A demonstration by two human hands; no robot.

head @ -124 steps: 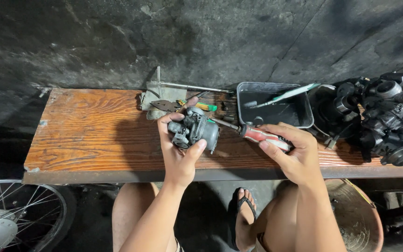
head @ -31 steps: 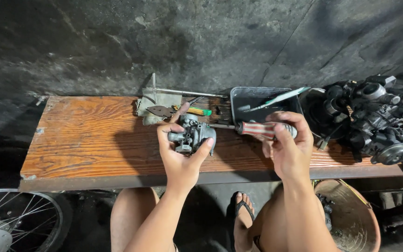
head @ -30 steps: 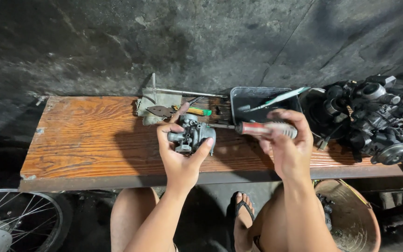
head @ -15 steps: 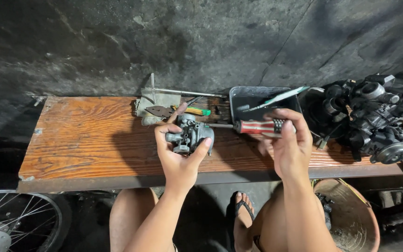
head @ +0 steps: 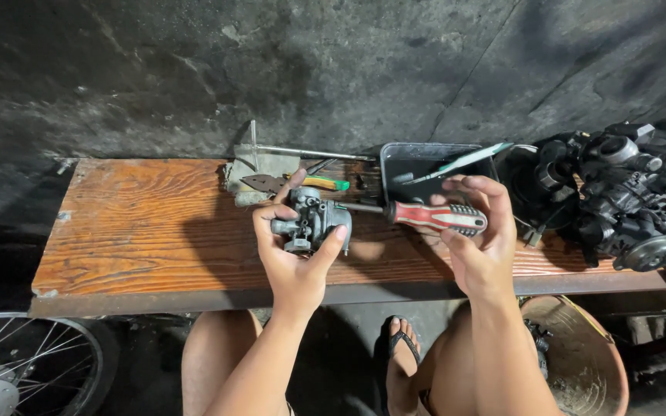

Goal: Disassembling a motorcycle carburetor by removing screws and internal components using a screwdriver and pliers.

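Observation:
My left hand (head: 293, 254) grips a small grey metal carburettor (head: 311, 221) above the front half of a wooden bench (head: 140, 231). My right hand (head: 481, 246) holds a screwdriver (head: 433, 217) by its red and grey handle. The shaft lies level and points left, with its tip at the carburettor's right side. Both forearms come up from below, over my bare knees.
Pliers with a yellow-green grip (head: 302, 183) and a metal bracket (head: 260, 166) lie at the bench's back edge. A dark tray (head: 425, 162) holds a thin tool. A black engine assembly (head: 626, 196) sits at the right. A spoked wheel (head: 17, 370) and a round basin (head: 587, 362) stand below.
My right hand has turned around the screwdriver handle, fingers shifting over its top. The carburettor stays in my left hand at nearly the same spot.

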